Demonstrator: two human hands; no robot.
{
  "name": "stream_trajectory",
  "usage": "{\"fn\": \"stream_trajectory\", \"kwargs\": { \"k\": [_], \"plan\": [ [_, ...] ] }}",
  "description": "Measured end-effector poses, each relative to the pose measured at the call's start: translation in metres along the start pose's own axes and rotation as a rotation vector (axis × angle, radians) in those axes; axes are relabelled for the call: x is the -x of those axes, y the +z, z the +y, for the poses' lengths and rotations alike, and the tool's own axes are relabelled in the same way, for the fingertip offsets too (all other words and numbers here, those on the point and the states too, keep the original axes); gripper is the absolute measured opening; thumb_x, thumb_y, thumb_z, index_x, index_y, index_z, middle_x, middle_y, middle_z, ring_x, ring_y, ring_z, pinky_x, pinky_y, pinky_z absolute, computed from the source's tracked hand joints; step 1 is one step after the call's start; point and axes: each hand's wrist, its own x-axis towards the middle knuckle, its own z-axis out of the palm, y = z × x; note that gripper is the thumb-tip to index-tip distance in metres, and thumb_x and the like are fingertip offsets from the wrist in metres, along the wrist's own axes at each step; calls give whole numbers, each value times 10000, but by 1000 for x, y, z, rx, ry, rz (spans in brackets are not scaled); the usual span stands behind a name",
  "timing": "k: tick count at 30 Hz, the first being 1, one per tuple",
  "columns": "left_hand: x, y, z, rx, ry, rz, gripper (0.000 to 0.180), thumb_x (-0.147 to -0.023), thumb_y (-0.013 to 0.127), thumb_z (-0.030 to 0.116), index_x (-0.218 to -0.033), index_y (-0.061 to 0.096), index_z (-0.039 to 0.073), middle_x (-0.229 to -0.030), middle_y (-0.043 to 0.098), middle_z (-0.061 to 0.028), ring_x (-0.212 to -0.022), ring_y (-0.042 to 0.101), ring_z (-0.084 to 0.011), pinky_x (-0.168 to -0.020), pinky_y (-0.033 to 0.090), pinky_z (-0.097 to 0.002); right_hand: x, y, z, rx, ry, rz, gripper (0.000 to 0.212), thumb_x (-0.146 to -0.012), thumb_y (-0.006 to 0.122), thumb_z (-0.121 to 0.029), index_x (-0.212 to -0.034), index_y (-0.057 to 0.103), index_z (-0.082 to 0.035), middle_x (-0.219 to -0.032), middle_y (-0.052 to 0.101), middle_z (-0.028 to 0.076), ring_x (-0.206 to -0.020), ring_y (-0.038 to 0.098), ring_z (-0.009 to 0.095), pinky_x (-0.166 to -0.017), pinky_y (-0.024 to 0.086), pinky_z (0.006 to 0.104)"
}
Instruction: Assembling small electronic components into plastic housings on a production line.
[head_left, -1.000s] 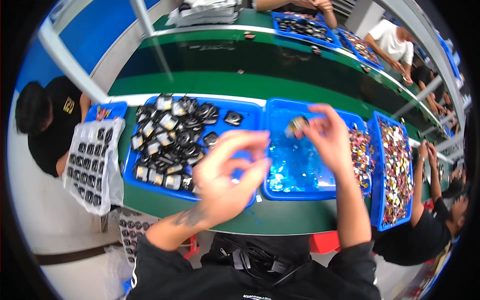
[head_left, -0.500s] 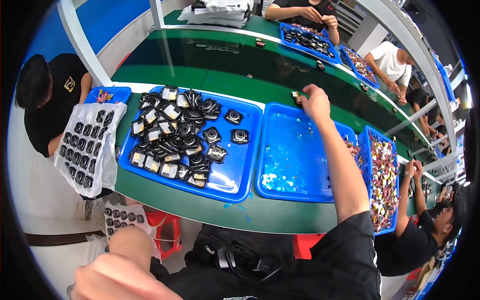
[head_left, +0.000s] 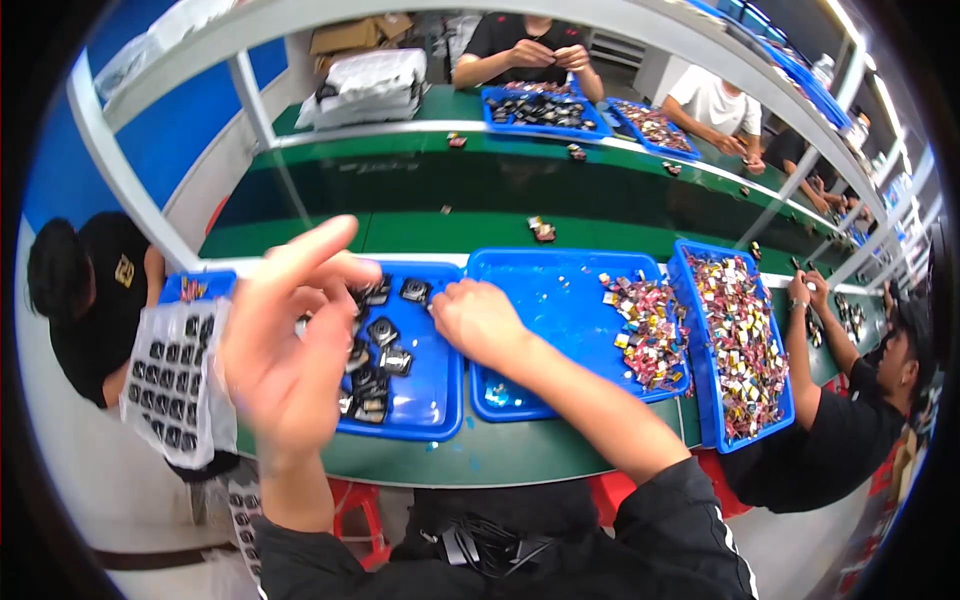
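Note:
My left hand [head_left: 295,350] is raised over the left blue tray [head_left: 440,415], thumb and fingers apart and slightly blurred, with nothing visible in it. It hides much of the tray's heap of black watch-like housings [head_left: 382,332]. Over the rim between the two trays, my right hand [head_left: 478,322] has its fingers curled together; whatever they hold is hidden. A single black housing [head_left: 415,290] lies just left of its fingertips. Beneath my right forearm is the second blue tray [head_left: 540,290], with small red, white and yellow parts [head_left: 650,330] piled at its right side.
Further right stands a blue bin [head_left: 740,350] full of similar small parts. A green conveyor belt [head_left: 400,230] carries a small part [head_left: 542,230]. White trays of housings [head_left: 170,375] sit at the left. Metal frame posts [head_left: 250,100] rise behind; co-workers sit around the line.
My right hand has moved left from the belt to the left tray's edge, leaving a small part on the belt. My left hand has risen from low in front over the tray. The view has shifted.

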Motion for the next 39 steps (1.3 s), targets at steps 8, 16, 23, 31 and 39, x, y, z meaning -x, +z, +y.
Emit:
{"fn": "stream_trajectory", "kwargs": {
  "k": [8, 16, 23, 31, 39],
  "plan": [
    [57, 20, -105, -13, -681, -439, 344, -969, 565, 191, -1236, 567, -26, -1082, 648, -119, -859, 646, -156, -699, 555, -290, 19, -43, -27, -924, 379, -32, 250, -930, 559, -203, -924, 663, 25, -749, 658, 175, -691, 659, 236, -644, 512, 353],
    [54, 71, -89, 543, -1056, -352, 298, -979, 558, 168, -1194, 590, -36, -1001, 691, -160, -690, 657, -143, -570, 519, -207, 85, -84, 110, 317, 411, 119, 115, -749, 690, -130, -853, 702, -81, -917, 641, 133, -942, 622, 316, -742, 537, 432],
    [65, 73, -103, 825, -1086, -326, 181, -964, 563, 97, -1127, 499, 50, -1153, 636, -188, -803, 669, -181, -616, 543, -235, 102, -103, 134, 261, 401, 142, 48, -749, 697, -92, -789, 679, -73, -829, 625, 114, -855, 612, 317, -759, 496, 432],
    [74, 68, -97, 672, -963, -263, 358, -918, 591, 14, -1242, 442, 47, -999, 637, -95, -738, 603, -111, -563, 479, -201, 95, -111, 48, -1002, 714, 450, 73, -867, 665, -4, -905, 604, -19, -837, 628, -5, -759, 569, 43, -694, 461, 184],
    [85, 80, -92, 299, -702, -561, 222, -824, 749, 65, -1022, 685, -11, -1066, 553, -54, -935, 593, -119, -769, 535, -226, 91, -80, -14, -1233, 709, 247, 72, -919, 603, 1, -969, 553, -13, -857, 588, -8, -754, 537, 29, -660, 433, 171]
  ]
}}
